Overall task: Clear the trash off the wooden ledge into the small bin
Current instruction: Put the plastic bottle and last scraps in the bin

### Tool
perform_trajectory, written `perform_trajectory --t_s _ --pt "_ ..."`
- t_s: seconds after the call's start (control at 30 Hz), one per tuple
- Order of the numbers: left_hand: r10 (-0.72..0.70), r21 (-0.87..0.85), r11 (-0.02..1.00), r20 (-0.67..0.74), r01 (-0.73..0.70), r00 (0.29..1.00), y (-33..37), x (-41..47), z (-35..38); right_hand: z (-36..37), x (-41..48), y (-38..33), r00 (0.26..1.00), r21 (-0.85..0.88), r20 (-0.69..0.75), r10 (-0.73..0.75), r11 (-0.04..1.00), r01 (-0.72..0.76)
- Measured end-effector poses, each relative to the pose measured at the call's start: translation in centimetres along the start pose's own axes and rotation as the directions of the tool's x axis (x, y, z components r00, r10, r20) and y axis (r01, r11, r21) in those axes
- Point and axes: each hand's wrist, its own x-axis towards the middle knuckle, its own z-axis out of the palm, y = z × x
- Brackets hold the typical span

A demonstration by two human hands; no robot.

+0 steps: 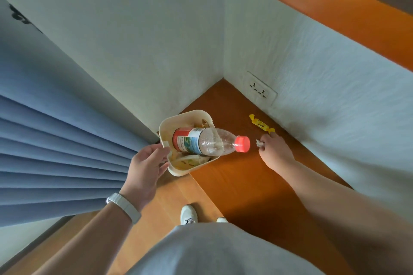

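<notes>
At the feet: white shoes [188, 214] stand on the pale wood floor [156, 219], just beside the ledge's front edge
Left hand: the left hand [145, 169], a white wristband [124, 206] on its wrist, grips the near rim of the small bin [178, 171]; fingers curled round that rim
Bin: cream, at the left edge of the wooden ledge [234, 174]; cannot tell whether it rests there or is held up; papery trash lies inside
Bottle: a clear plastic bottle [207, 140] lies tilted across the bin, base inside, red cap [243, 144] jutting past the right rim
Right hand: the right hand [276, 152] is low over the ledge, right of the cap; fingers pinch a white scrap [259, 143]
Wrapper: a yellow candy wrapper [260, 124] lies on the ledge just beyond the right hand, near the wall
Far side: a wall socket [260, 89] sits low in the white wall [156, 40]; a blue curtain [55, 152] hangs at left
</notes>
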Motion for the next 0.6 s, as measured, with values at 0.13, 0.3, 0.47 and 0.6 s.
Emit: perform_trajectory --t_s 0.13,0.3,0.47,0.6 --pt "0.004 0.005 1.0 0.007 -0.004 1.0 -0.3 0.0 -0.1 0.3 -0.8 -0.4 0.996 0.03 0.081 0.037 0.999 -0.039" --pt "0.017 -0.003 1.0 0.067 -0.017 0.998 -0.6 0.3 -0.4 -1.4 -2.4 -1.6 0.993 0.238 0.035 0.116 0.964 -0.121" --pt "0.029 -0.001 1.0 0.155 -0.029 0.988 -0.8 0.2 -0.9 -7.0 -3.6 -4.1 0.992 0.562 -0.022 0.128 0.821 -0.094" --pt "0.037 -0.003 0.999 0.19 -0.037 0.981 -0.8 -0.4 -1.4 -11.8 -5.2 -7.2 0.994 0.652 -0.109 -0.027 0.753 0.092"
